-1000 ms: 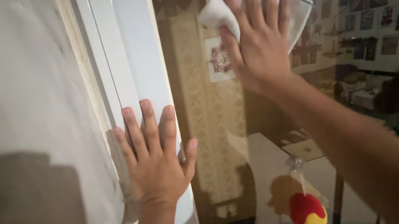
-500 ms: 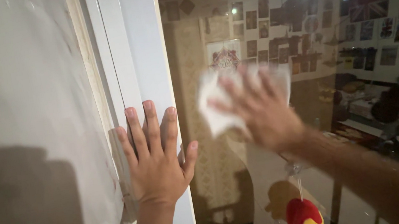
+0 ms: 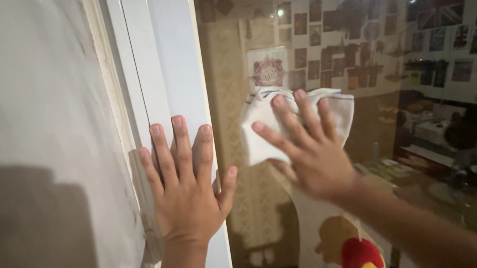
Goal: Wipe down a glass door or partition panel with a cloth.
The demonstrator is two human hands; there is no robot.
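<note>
While the left hand (image 3: pixel 187 188) lies flat, fingers spread and gripping nothing, against the white window frame (image 3: pixel 179 67), the right hand (image 3: pixel 305 146) presses a white cloth (image 3: pixel 262 127) onto the glass pane (image 3: pixel 445 186), palm open, fingers splayed over the fabric rather than closed around it. Cloth sits mid-pane, just right of the frame, bunched under the fingertips, loose edges sticking out left and right. Risk as I judge it: cloth is only pinned by pressure, so a lighter push could let it slide or drop; bunched folds may leave streaks; hard leaning could stress the pane. Red and yellow plush toy (image 3: pixel 363 261) hangs low by the glass, near enough for a downward sweep to knock it. Reflected room with wall pictures shows in the pane. No containers clearly visible, contents cannot tell
</note>
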